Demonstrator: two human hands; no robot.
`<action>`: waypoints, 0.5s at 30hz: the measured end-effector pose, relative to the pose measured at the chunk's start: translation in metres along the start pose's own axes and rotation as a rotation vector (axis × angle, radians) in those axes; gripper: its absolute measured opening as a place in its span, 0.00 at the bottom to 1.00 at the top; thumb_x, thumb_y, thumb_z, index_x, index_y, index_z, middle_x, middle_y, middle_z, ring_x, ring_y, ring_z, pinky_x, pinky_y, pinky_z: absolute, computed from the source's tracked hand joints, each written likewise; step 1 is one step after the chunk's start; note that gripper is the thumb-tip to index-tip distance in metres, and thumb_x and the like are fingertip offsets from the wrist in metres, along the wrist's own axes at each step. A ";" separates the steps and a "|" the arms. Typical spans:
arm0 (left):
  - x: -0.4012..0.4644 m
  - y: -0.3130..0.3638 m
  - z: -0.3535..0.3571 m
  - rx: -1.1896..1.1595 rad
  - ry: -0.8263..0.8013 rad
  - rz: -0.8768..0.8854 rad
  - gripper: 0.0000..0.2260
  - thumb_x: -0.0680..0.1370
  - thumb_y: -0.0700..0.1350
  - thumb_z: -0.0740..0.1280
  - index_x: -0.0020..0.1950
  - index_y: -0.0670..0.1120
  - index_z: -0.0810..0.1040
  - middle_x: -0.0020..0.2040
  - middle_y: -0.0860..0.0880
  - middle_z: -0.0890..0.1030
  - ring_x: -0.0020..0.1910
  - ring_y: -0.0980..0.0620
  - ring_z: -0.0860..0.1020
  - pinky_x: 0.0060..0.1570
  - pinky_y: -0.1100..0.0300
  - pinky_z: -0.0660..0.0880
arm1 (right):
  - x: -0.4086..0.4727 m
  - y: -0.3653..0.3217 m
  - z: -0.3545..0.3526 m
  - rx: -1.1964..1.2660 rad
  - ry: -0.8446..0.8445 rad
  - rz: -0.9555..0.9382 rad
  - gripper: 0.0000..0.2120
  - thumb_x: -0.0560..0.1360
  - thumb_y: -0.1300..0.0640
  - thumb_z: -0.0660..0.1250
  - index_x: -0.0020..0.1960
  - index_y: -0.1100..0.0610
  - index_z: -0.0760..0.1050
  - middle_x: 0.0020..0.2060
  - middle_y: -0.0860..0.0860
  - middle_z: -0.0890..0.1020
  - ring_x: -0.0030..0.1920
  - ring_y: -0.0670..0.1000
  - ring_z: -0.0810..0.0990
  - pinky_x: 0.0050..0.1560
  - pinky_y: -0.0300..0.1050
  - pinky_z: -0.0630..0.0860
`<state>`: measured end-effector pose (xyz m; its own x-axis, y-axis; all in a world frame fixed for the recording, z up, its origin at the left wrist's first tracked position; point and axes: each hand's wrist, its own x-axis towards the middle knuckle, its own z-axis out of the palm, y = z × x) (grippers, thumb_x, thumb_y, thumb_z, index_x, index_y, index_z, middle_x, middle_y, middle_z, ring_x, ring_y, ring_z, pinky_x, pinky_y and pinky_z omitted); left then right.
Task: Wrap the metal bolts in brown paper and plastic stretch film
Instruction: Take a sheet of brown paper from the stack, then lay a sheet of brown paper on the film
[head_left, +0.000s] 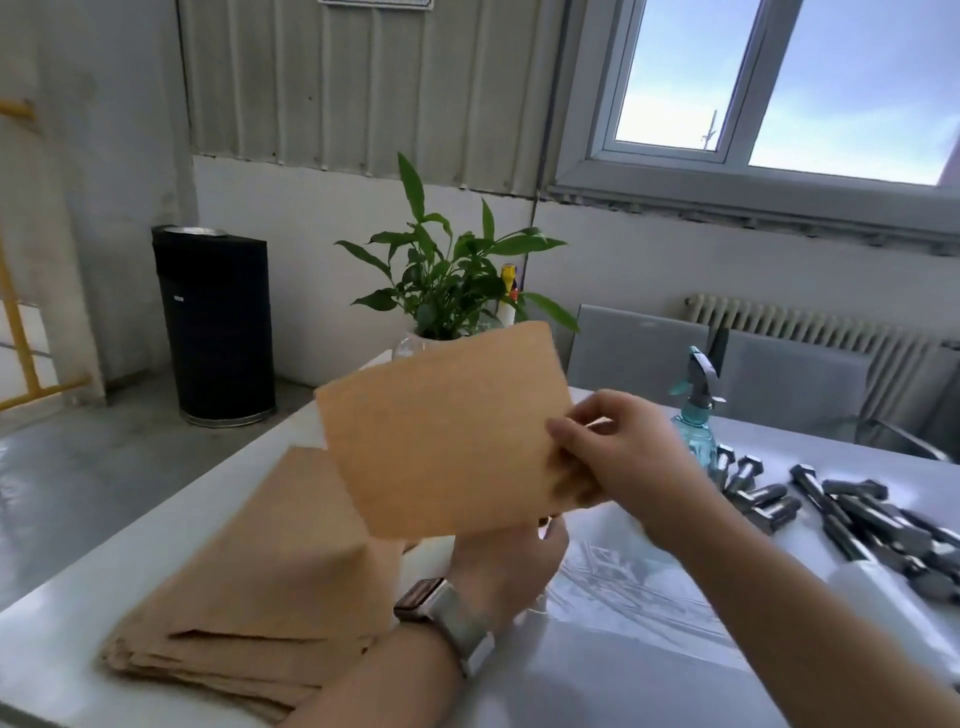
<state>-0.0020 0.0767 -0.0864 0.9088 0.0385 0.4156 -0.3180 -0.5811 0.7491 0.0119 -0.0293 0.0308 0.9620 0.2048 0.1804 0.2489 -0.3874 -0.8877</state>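
A single sheet of brown paper (447, 431) is held up in the air above the white table (623, 675). My right hand (623, 457) pinches its right edge. My left hand (509, 566), with a watch on the wrist, holds the sheet's lower edge from below, its fingers mostly hidden behind the paper. A stack of brown paper sheets (260, 597) lies on the table at the left. Several metal bolts (857, 514) lie scattered on the table at the right. A white roll (883, 597), possibly the stretch film, lies among the bolts.
A blue spray bottle (693, 415) stands behind the bolts. A potted plant (447, 280) sits at the table's far end. Grey chairs (727, 369) stand beyond the table, and a black bin (218, 322) stands on the floor at the left.
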 end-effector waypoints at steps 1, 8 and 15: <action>0.006 0.000 0.000 -0.004 0.059 -0.046 0.18 0.78 0.38 0.56 0.38 0.49 0.82 0.34 0.48 0.82 0.32 0.51 0.81 0.35 0.61 0.77 | -0.002 0.013 -0.026 0.066 0.045 0.065 0.07 0.76 0.59 0.70 0.46 0.63 0.77 0.27 0.54 0.82 0.24 0.53 0.81 0.23 0.44 0.78; 0.030 -0.010 0.009 -0.663 -0.053 -0.287 0.13 0.78 0.30 0.60 0.49 0.41 0.82 0.35 0.51 0.82 0.32 0.57 0.77 0.30 0.63 0.73 | -0.050 0.109 -0.118 -0.041 0.197 0.306 0.05 0.76 0.65 0.68 0.50 0.66 0.77 0.23 0.58 0.79 0.17 0.52 0.73 0.16 0.36 0.65; 0.023 -0.003 -0.003 -0.306 -0.156 -0.239 0.12 0.77 0.56 0.65 0.60 0.61 0.70 0.36 0.49 0.82 0.32 0.53 0.78 0.32 0.61 0.70 | -0.069 0.139 -0.120 -0.327 0.159 0.254 0.13 0.77 0.58 0.66 0.59 0.49 0.68 0.24 0.52 0.82 0.18 0.50 0.74 0.20 0.37 0.67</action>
<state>0.0186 0.0822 -0.0776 0.9892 0.0057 0.1464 -0.1379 -0.3016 0.9434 -0.0063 -0.2049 -0.0539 0.9961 -0.0650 0.0593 -0.0003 -0.6769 -0.7360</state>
